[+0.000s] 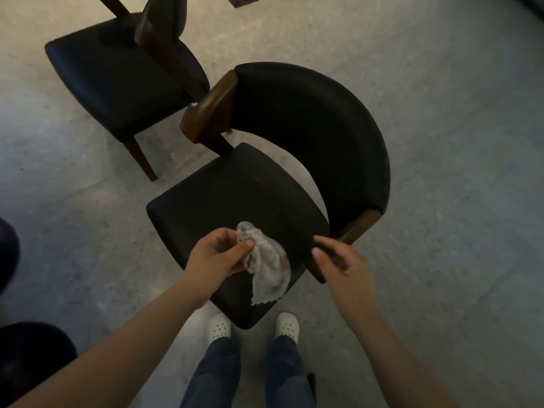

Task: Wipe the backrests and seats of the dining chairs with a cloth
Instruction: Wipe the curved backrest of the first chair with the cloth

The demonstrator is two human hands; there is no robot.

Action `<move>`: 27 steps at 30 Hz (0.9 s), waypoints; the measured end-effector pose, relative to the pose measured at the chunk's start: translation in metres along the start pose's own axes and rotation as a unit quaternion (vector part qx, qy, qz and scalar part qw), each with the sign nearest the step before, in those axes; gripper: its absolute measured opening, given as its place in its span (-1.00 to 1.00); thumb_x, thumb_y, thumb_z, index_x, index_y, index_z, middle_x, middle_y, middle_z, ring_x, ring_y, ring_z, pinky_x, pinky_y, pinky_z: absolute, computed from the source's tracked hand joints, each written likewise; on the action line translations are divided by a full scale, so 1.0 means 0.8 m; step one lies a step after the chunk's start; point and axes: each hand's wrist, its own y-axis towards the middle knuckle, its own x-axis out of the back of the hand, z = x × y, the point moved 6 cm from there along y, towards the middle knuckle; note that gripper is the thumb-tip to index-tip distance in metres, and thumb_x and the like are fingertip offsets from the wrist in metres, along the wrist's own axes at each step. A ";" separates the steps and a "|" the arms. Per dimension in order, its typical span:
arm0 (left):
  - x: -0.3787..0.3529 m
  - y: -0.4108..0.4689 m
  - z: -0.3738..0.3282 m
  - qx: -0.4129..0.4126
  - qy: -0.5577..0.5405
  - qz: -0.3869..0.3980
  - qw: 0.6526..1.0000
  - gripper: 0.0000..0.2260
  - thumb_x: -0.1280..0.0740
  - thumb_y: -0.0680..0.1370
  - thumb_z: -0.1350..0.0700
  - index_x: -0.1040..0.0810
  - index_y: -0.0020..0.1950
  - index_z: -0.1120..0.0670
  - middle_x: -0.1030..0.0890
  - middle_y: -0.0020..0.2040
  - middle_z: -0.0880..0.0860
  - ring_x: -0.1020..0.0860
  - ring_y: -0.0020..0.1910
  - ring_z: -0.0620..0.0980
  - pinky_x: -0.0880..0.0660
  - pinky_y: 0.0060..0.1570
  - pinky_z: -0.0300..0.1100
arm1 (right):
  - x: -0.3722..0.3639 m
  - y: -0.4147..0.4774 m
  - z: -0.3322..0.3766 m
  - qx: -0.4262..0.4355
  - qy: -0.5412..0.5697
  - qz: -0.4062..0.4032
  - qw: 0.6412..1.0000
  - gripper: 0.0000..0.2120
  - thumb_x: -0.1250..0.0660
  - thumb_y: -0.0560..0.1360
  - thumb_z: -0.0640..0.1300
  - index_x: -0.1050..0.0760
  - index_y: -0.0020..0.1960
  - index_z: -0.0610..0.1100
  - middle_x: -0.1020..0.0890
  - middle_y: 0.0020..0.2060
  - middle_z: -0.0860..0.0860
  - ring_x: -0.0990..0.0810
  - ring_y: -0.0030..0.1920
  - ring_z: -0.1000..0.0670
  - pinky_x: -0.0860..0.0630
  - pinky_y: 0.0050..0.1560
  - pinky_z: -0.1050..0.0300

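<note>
Underfoot, a pale speckled floor (441, 83) fills most of the head view. On it stands the near chair (294, 160), seen from above and turned at an angle to the person. Its curved black backrest (318, 128) sweeps round the far and right sides, capped at each end by a brown wooden frame (210, 107). Its black padded seat (229, 195) reaches toward the person, its near corner lying between the feet.

A second chair (117, 83) of the same black padding and brown wood stands at the upper left, just beside the near chair, its backrest close to the near chair's wooden end. Two dark rounded shapes (29, 357) sit at the left edge; what they are cannot be told.

Blue trousers (217, 375) and white perforated shoes (219, 328) show at the bottom.

Both bare forearms reach in over the front part of the seat. The left hand (212, 257) has its fingers curled and pinches the top of the cloth between thumb and fingertips. The right hand (341, 260) holds nothing: its fingers are loosely bent, with thumb and forefinger pointing toward the cloth at the seat's right edge. Whether it touches the seat cannot be told.

The cloth (269, 266), pale grey and crumpled, hangs from the left hand over the seat's front right part, apart from the right hand.
</note>
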 end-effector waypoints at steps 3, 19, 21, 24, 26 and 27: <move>-0.003 0.020 -0.003 -0.043 0.173 -0.089 0.980 -0.89 -0.44 0.46 0.07 -0.58 -0.04 -0.01 -0.66 -0.11 -0.09 -0.64 -0.12 -0.21 -0.57 -0.16 -0.26 | 0.047 -0.006 -0.053 -0.042 -0.049 -0.096 0.993 -0.82 -0.29 0.56 -0.05 -0.50 0.15 0.12 -0.59 0.00 0.21 -0.57 0.01 0.24 -0.40 -0.10 0.43; -0.173 0.145 0.020 -0.167 0.347 -0.007 0.923 -0.88 -0.40 0.52 0.08 -0.48 -0.05 -0.10 -0.54 -0.06 -0.10 -0.55 -0.08 -0.20 -0.45 -0.14 -0.35 | 0.019 0.024 -0.163 -0.102 0.064 -0.135 0.983 -0.80 -0.33 0.55 -0.11 -0.53 0.04 0.21 -0.59 -0.09 0.33 -0.53 -0.01 0.41 -0.38 -0.08 0.60; -0.179 0.151 0.031 -0.122 0.305 0.005 0.944 -0.91 -0.39 0.53 0.03 -0.49 -0.06 -0.12 -0.56 -0.06 -0.10 -0.57 -0.08 -0.17 -0.43 -0.19 -0.36 | 0.020 0.023 -0.168 -0.099 0.080 -0.143 0.981 -0.82 -0.36 0.54 -0.12 -0.57 0.04 0.15 -0.60 -0.09 0.31 -0.54 -0.02 0.39 -0.40 -0.07 0.58; -0.188 0.150 0.043 -0.060 0.219 0.044 0.973 -0.92 -0.33 0.57 -0.03 -0.50 0.02 -0.07 -0.57 0.00 -0.04 -0.59 -0.05 -0.10 -0.48 -0.19 -0.29 | 0.019 0.023 -0.173 -0.097 0.094 -0.144 0.980 -0.83 -0.37 0.53 -0.13 -0.60 0.08 0.08 -0.59 -0.08 0.32 -0.54 -0.01 0.40 -0.40 -0.09 0.57; -0.197 0.145 0.044 -0.059 0.221 0.075 0.970 -0.86 -0.27 0.59 -0.07 -0.48 0.10 -0.07 -0.56 0.04 0.00 -0.59 -0.04 -0.07 -0.51 -0.16 -0.25 | 0.018 0.024 -0.173 -0.095 0.101 -0.144 0.980 -0.83 -0.37 0.53 -0.12 -0.59 0.09 0.08 -0.59 -0.07 0.33 -0.54 -0.01 0.41 -0.40 -0.09 0.58; -0.202 0.141 0.044 -0.064 0.231 0.086 0.967 -0.83 -0.26 0.60 -0.09 -0.47 0.13 -0.06 -0.55 0.04 0.02 -0.58 -0.05 -0.05 -0.53 -0.14 -0.22 | 0.018 0.024 -0.174 -0.094 0.106 -0.145 0.979 -0.83 -0.37 0.53 -0.12 -0.59 0.08 0.09 -0.60 -0.07 0.33 -0.54 0.00 0.39 -0.40 -0.09 0.57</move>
